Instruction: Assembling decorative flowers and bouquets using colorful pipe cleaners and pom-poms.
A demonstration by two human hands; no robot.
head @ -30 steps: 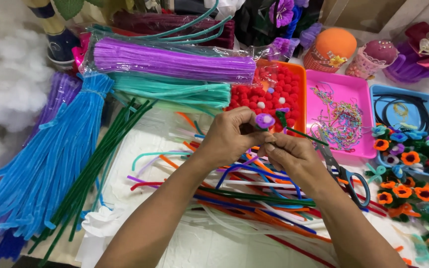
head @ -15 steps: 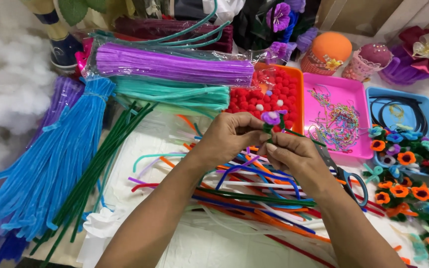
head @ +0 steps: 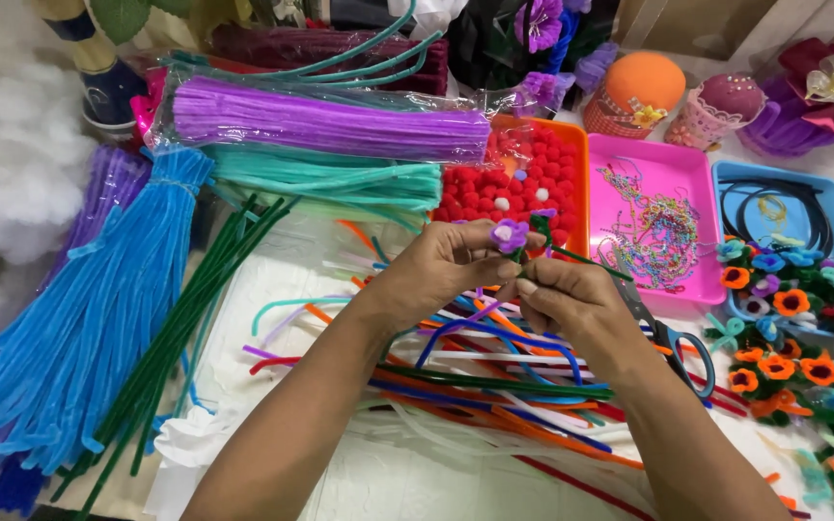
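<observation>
Worktop (head: 272,289): carrying bundles of fuzzy wires, trays and a loose heap of cut pieces.
Blue bundle (head: 98,318): lying at the left, soft and bendy.
Left hand (head: 436,275): its grip is pinching the purple flower just under the bloom.
Right hand (head: 571,304): its grip is pressing together on the green stem.
Purple flower (head: 509,234): sitting between both hands above the heap; likely light, pliable and easily crushed, so best held by the stem.

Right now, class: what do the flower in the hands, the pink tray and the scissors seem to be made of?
Flower: fuzzy pipe cleaner, by its matte, furry purple petals. Pink tray: probably plastic, smooth with a moulded rim. Scissors: grey metal-looking blades; dark handle loops, likely plastic.
</observation>
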